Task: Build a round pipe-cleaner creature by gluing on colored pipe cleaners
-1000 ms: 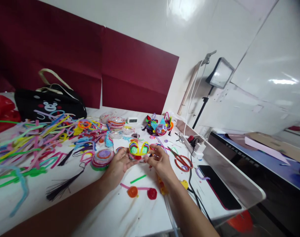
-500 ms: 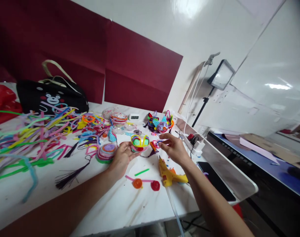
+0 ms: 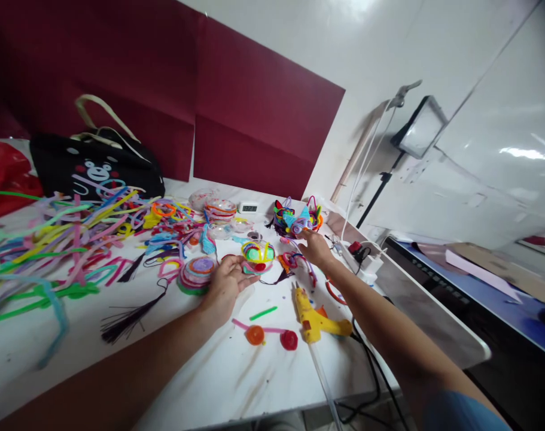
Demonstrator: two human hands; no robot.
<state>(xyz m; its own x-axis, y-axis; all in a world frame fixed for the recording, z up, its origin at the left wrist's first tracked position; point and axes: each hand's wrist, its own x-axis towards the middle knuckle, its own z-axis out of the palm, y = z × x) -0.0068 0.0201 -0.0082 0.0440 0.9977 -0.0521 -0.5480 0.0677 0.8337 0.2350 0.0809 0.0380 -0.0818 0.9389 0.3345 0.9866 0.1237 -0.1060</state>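
My left hand (image 3: 226,281) grips a small ball-shaped ornament (image 3: 258,256), its yellow, green and blue pipe-cleaner strips crossing and a red piece low on its front. With fingers reaching forward and apart, my right hand (image 3: 316,246) is just in front of a group of finished pipe-cleaner ornaments (image 3: 298,220); nothing shows in it. Between the hands lie loose pipe-cleaner pieces (image 3: 294,260) and a dark tassel (image 3: 282,276). A yellow hot glue gun (image 3: 314,320) rests below my right forearm. Closer to me are an orange disc (image 3: 255,335), a red disc (image 3: 289,340) and a green stick (image 3: 263,313).
A heap of pipe cleaners (image 3: 75,239) covers the table's left side, before a black bag (image 3: 99,167). A layered pink and purple dome (image 3: 197,272) sits beside my left hand. Further back stands a small digital clock (image 3: 247,208). At right are a power strip (image 3: 366,266) and cables.
My right hand has moved forward, away from the loose pieces, toward the finished ornaments at the back. My left hand still holds the ball-shaped ornament. The view has shifted slightly.
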